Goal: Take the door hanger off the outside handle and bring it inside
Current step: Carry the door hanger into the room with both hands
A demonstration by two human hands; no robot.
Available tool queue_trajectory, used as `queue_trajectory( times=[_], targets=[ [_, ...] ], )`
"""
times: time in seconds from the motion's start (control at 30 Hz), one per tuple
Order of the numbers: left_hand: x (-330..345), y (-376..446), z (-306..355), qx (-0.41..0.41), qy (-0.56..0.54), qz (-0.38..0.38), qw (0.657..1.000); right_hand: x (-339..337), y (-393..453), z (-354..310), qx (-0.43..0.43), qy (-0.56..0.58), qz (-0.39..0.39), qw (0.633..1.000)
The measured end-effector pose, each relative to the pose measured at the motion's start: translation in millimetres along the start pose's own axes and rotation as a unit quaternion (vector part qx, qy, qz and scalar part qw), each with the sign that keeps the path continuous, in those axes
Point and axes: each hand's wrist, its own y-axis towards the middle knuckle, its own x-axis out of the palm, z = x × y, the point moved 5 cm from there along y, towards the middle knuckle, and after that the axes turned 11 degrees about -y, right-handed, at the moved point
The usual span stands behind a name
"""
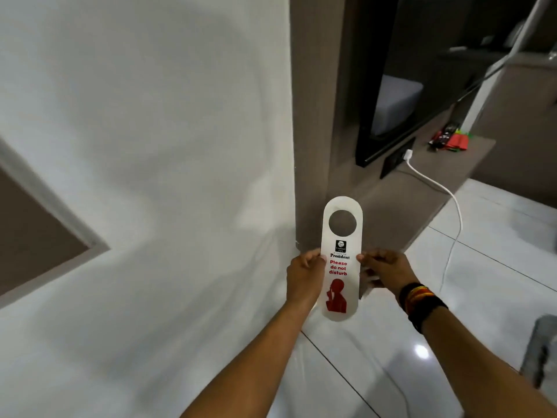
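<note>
Holding the door hanger (340,260) upright between both hands, the person seems to have most of the task behind them. The left hand (304,277) pinches its left edge and the right hand (384,274) pinches its right edge, both about halfway down, so the round hole at the top hangs free of any handle. No door handle shows anywhere in view. The hanger is in the air over the tiled floor (376,357), in front of the corner of a white wall (150,146), with a room ahead: a long brown surface (422,182) carrying a dark screen (388,86), and a white cable (446,200) drooping off its front edge. Judging by that, the hanger is off and already indoors; what is left is likely only setting it down somewhere. As for containers, none can be made out; a few red and green items (449,137) lie loose near the far end of the surface.
</note>
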Motion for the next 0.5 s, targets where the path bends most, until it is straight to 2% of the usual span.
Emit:
queue_trajectory(
  times=[0.13, 0.3, 0.43, 0.5],
  targets=[
    [43.5, 50.2, -34.6, -0.091, -0.033, -0.018, 0.995, -12.2, 67.4, 40.1, 0.072, -0.002, 0.016, 0.997],
    [70.7, 95.3, -66.3, -0.147, -0.021, -0.022, 0.989, -8.7, 120.9, 72.1, 0.14, -0.008, 0.04, 0.989],
    [83.1, 119.4, -85.2, -0.155, 0.014, -0.032, 0.987, -4.3, 146.7, 89.3, 0.16, -0.025, 0.06, 0.985],
    [84.2, 125.3, -88.0, -0.129, 0.032, -0.029, 0.991, -3.2, 151.4, 88.6, 0.149, -0.032, 0.065, 0.986]
  ],
)
